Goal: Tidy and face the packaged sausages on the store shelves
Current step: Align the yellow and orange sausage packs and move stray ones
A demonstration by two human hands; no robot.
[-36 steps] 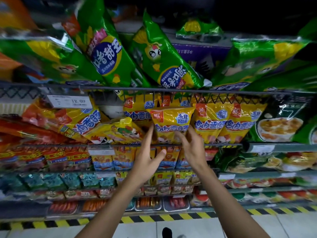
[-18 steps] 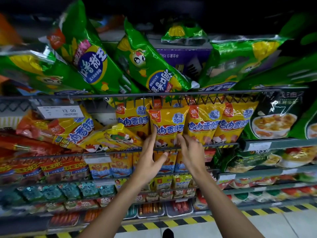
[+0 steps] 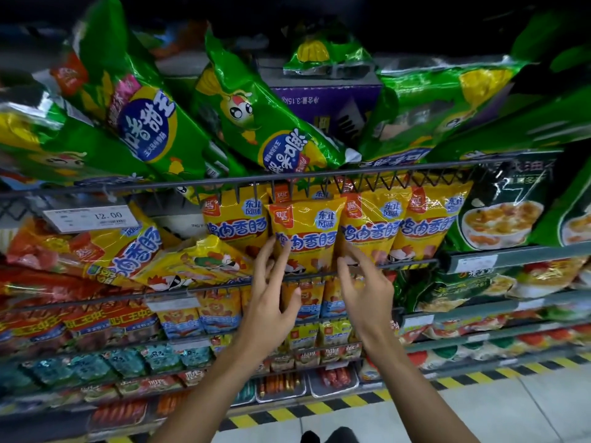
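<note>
I take the white price tag (image 3: 91, 219) reading 12.00 as my landmark, clipped to the wire rail at the left; well to its right and higher, a purple cardboard carton (image 3: 326, 100) sits at the back of the top shelf with its print upside down; far right of the tag, at about its height, dark green packs showing a bowl of soup (image 3: 503, 215) stand upright; far below the tag, yellow-and-black hazard tape (image 3: 319, 409) edges the shelving base, with pale floor tiles (image 3: 479, 414) beside it.
</note>
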